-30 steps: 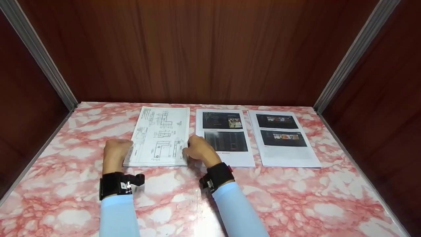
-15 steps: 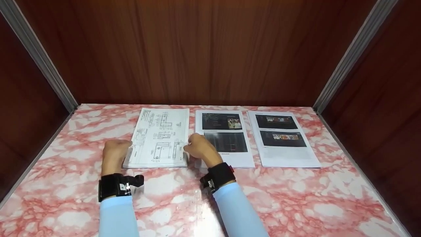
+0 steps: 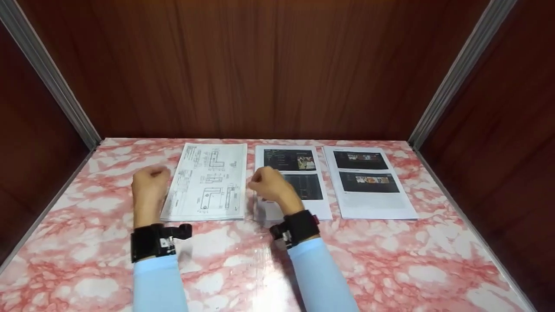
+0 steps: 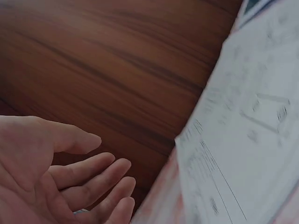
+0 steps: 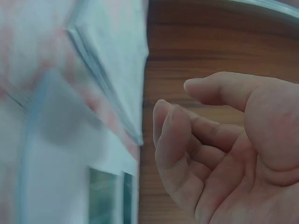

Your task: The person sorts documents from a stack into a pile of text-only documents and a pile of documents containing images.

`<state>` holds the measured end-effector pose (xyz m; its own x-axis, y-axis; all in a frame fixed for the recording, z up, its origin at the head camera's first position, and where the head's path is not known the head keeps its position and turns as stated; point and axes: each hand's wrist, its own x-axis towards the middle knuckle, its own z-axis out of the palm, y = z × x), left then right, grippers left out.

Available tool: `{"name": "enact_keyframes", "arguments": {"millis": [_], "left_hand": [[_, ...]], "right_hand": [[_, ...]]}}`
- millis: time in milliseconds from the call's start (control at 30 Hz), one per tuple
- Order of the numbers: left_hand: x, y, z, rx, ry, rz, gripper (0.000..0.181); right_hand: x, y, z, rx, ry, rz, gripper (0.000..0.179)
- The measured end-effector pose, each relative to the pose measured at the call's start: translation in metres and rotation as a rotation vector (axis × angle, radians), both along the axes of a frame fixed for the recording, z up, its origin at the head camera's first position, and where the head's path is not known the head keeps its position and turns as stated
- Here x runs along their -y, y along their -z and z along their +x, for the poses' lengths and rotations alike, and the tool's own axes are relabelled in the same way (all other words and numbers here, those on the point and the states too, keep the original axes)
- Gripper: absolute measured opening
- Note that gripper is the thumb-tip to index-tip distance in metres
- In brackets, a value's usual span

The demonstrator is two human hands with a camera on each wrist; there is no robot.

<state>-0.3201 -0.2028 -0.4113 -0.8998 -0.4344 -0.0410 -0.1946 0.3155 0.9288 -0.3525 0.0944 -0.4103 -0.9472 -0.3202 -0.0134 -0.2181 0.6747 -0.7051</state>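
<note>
A stack of paper with technical line drawings lies flat at the left of the table. My left hand is raised just off its left edge; in the left wrist view its fingers are loosely bent with a gap to the thumb and nothing between them. Over the near left part of the middle paper stack, printed with dark screenshots, hovers my right hand. The right wrist view shows its fingers loosely curled, thumb apart, holding nothing.
A third paper stack with dark screenshots lies at the right. The red and white marbled table is bounded by a brown wood-grain back panel and side panels with metal corner strips.
Both hands have come away from the sides of the drawing stack and lifted. The right hand has shifted right, over the middle stack. The stacks keep their places.
</note>
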Motion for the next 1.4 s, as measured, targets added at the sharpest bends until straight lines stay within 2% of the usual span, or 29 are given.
{"name": "enact_keyframes", "arguments": {"millis": [133,233,333,400,500,567,700,800,867,1000,1133,1267,1400], "left_hand": [[-0.036,-0.009,-0.004,-0.137,-0.064,-0.050,0.031],[-0.078,-0.012,-0.011,-0.281,-0.059,-0.015,0.023],[-0.130,-0.011,-0.019,-0.429,-0.004,0.018,0.017],[-0.166,-0.007,-0.022,-0.527,0.042,0.033,0.013],[-0.220,0.002,-0.017,-0.559,0.115,0.063,0.012],[-0.255,0.010,-0.011,-0.536,0.163,0.061,0.015],[-0.315,0.026,0.001,-0.387,0.307,0.040,0.030],[-0.348,0.035,0.011,-0.269,0.434,0.028,0.043],[-0.363,0.040,0.018,-0.205,0.488,0.018,0.050],[-0.381,0.049,0.026,-0.112,0.559,-0.024,0.056],[-0.388,0.056,0.027,-0.081,0.604,-0.039,0.056],[-0.389,0.057,0.025,-0.080,0.618,-0.021,0.055],[-0.389,0.057,0.024,-0.087,0.631,0.006,0.053]], "right_hand": [[-0.035,-0.011,-0.004,-0.091,0.021,0.037,0.013],[-0.075,-0.022,-0.007,-0.140,0.077,0.038,0.015],[-0.126,-0.032,-0.006,-0.178,0.166,0.020,0.017],[-0.161,-0.035,-0.004,-0.197,0.238,0.007,0.020],[-0.212,-0.033,0.004,-0.224,0.372,0.040,0.025],[-0.240,-0.028,0.010,-0.222,0.463,0.055,0.028],[-0.282,-0.015,0.018,-0.195,0.625,0.073,0.034],[-0.304,-0.005,0.022,-0.122,0.710,0.090,0.039],[-0.313,0.000,0.025,-0.046,0.747,0.111,0.043],[-0.322,0.011,0.030,0.132,0.787,0.170,0.052],[-0.322,0.018,0.036,0.248,0.815,0.171,0.051],[-0.318,0.021,0.038,0.289,0.844,0.145,0.048],[-0.315,0.022,0.039,0.230,0.846,0.116,0.038]]}}
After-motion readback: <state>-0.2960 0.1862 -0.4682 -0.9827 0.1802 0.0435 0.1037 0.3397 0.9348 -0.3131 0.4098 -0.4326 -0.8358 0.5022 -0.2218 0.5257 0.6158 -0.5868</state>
